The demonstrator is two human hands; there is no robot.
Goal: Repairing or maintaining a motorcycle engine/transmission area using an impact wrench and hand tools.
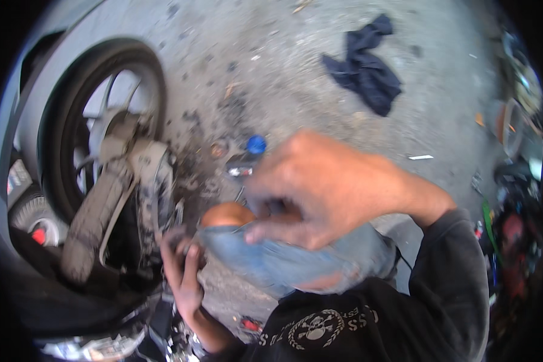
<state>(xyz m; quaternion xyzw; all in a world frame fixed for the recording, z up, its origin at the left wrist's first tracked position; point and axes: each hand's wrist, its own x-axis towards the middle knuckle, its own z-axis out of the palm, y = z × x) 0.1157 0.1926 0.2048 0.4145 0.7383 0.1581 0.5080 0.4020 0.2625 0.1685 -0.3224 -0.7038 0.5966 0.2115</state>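
Observation:
My right hand (326, 190) is raised over my bent, denim-clad knee, back of the hand up. Its fingers curl in toward the thumb; motion smears the fingertips, and anything between them is hidden. Lower down, my left hand (184, 271) is beside the dirty grey engine casing (96, 223) of a two-wheeler. Its fingers and thumb point up and bend around something small and dark that I cannot make out. Just beyond the casing stands the rear wheel (54, 139) with its black tyre and pale spokes.
On the stained concrete floor, a blue round cap (256, 144) lies by a small dark box-like thing (241, 166). A dark cloth (368, 66) is crumpled farther off. Cluttered parts (516, 241) line the right edge. A red-centred wheel (39, 226) shows at far left.

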